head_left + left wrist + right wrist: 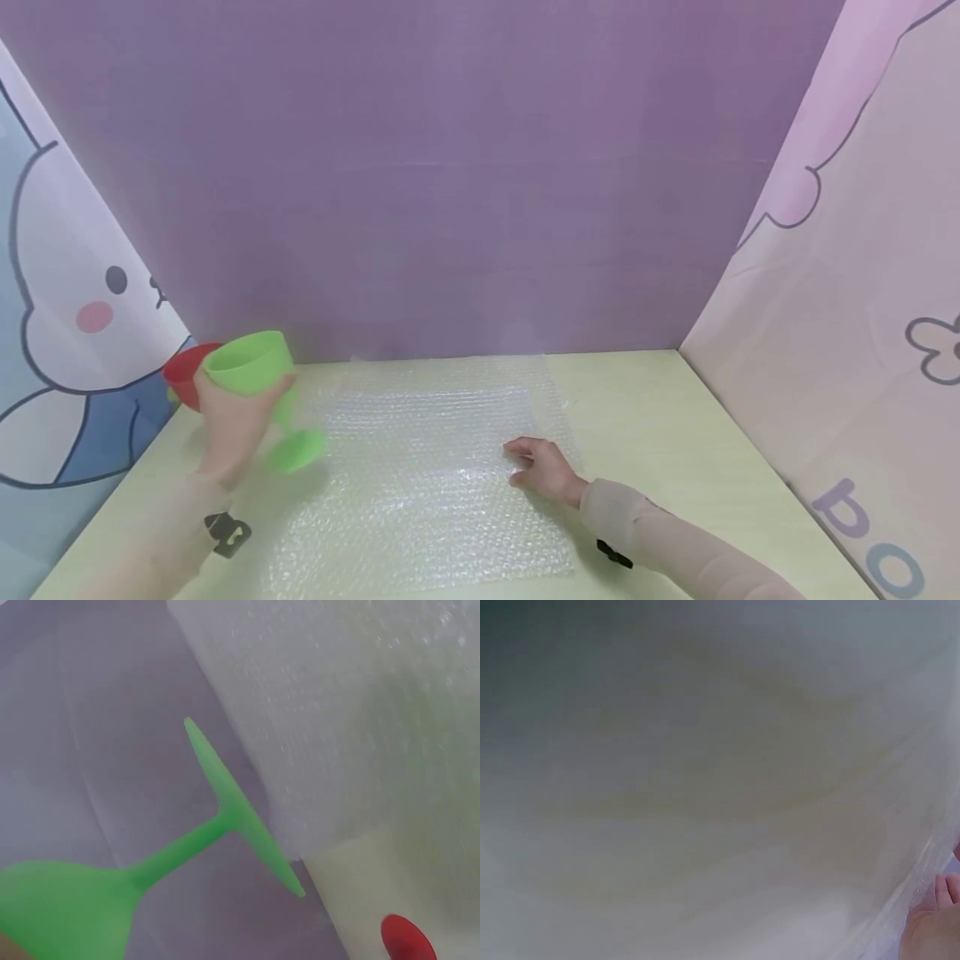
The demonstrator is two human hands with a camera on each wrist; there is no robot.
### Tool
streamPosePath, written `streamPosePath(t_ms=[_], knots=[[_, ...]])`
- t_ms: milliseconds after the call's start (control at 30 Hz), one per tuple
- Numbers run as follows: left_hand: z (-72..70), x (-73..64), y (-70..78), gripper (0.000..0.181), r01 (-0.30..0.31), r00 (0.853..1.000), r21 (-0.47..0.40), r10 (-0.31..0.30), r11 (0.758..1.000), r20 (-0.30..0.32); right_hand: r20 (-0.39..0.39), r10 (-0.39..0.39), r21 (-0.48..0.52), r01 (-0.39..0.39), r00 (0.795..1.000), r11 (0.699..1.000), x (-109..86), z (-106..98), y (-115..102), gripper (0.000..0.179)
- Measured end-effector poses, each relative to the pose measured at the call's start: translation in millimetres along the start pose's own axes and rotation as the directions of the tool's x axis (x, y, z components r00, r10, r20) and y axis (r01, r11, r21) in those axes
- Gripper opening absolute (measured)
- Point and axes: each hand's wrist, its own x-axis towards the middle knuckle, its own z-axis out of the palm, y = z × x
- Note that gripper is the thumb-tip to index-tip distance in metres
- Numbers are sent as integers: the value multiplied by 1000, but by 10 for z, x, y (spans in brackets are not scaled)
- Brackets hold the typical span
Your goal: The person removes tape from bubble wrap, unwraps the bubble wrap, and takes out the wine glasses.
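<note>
In the head view my left hand (234, 425) grips a green plastic goblet (251, 362) by its bowl, lifted and tilted, at the table's left side. Its stem and round foot (240, 810) stand out plainly in the left wrist view. Just behind it is a red goblet (183, 375), partly covered by the green one and my hand; its red foot (409, 941) peeks in at the bottom of the left wrist view. My right hand (547, 471) hovers low over the right edge of a bubble wrap sheet (420, 492), fingers loosely bent, holding nothing.
The bubble wrap lies flat across the middle of the pale yellow table (645, 417). A purple backdrop (480, 208) rises at the back. Printed side panels stand at left and right, with a cartoon animal (67, 275) on the left one.
</note>
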Motion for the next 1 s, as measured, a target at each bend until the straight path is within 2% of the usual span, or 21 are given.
streamPosePath(t_ms=[200, 467, 700, 867, 1000], knots=[[-128, 66, -131, 99, 33, 999, -10, -33, 999, -5, 2, -17, -7, 17, 1000, 1000, 8, 11, 5, 48], [-289, 135, -328, 101, 81, 995, -37, -83, 996, -46, 4, -21, 2, 21, 1000, 1000, 5, 1, 24, 46], [-358, 190, -495, 102, 139, 987, 63, -133, 988, -88, -5, -37, -11, 37, 999, 999, 5, 2, 36, 46], [-378, 256, -656, 102, 156, 984, 93, -147, 983, -100, -10, -50, -15, 50, 999, 999, 3, 7, 26, 46], [-373, 259, -739, 106, 156, 984, 97, -146, 983, -98, -11, -55, -9, 54, 998, 998, 2, 8, 19, 46]])
